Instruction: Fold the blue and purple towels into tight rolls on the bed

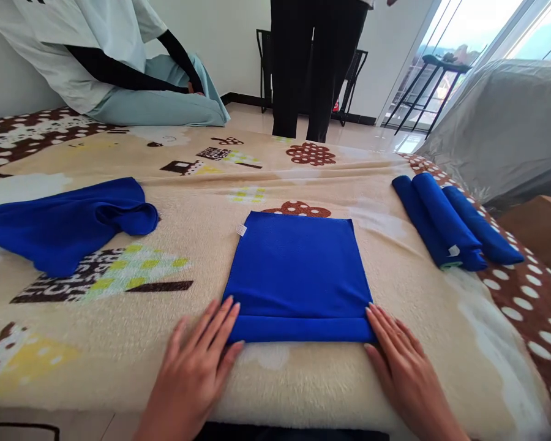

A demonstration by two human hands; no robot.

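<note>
Blue cloth lies flat approx. mid-width on the blanket, by its near edge, w/ near strip turned over. L hand & R hand rest at strip's ends, palms down, fingers extended, thumbs apart, prob. to keep it even. Loose cloth on blanket's L, rolled cloths on its R, prob. sorted rolled vs. unrolled.

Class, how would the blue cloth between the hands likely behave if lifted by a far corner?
The blue cloth would probably hang floppy, since it looks thin and wrinkles softly. Its turned-over near strip might fall open, as no fastening shows.
</note>
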